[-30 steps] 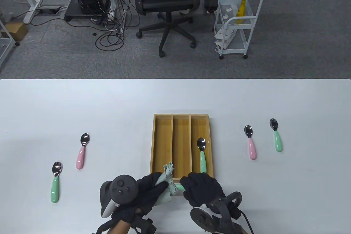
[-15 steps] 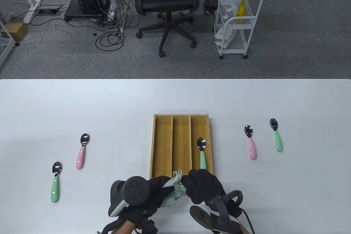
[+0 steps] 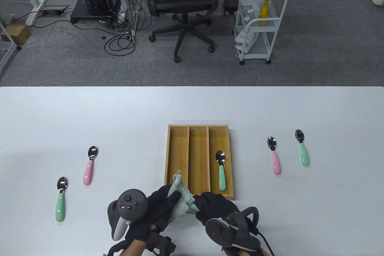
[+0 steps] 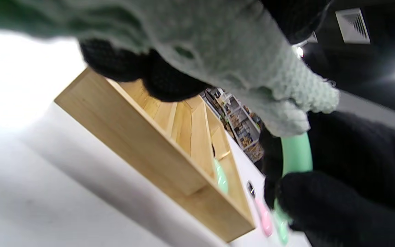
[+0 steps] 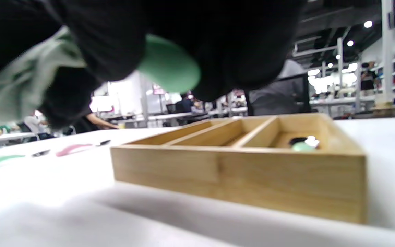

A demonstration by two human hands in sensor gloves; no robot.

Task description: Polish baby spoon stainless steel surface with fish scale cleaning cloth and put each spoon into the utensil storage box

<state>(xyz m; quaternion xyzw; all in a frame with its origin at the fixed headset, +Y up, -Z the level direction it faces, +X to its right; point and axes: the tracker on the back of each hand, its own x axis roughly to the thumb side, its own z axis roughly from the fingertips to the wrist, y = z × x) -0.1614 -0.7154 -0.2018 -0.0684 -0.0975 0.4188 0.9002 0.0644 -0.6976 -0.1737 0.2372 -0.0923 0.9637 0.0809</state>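
Observation:
My left hand (image 3: 163, 205) grips the pale green cleaning cloth (image 3: 181, 196) (image 4: 252, 68) just in front of the wooden storage box (image 3: 177, 128) (image 5: 238, 171). The cloth is wrapped over the bowl of a green-handled spoon (image 3: 195, 207) (image 4: 295, 154) (image 5: 168, 63), so the steel part is hidden. My right hand (image 3: 214, 206) holds that spoon by its handle. Another green-handled spoon (image 3: 221, 169) lies in the box's right compartment. Its left and middle compartments hold nothing.
On the white table (image 3: 120, 112), a pink-handled spoon (image 3: 89, 164) and a green-handled spoon (image 3: 61, 198) lie to the left. A pink-handled spoon (image 3: 274, 155) and a green-handled spoon (image 3: 302, 147) lie to the right. An office chair (image 3: 183, 4) and a white cart (image 3: 259, 25) stand beyond the table.
My left hand with the cloth slid right along the spoon, then back left and up. The right hand shifted slightly left and nearer. The spoon in the box has not moved.

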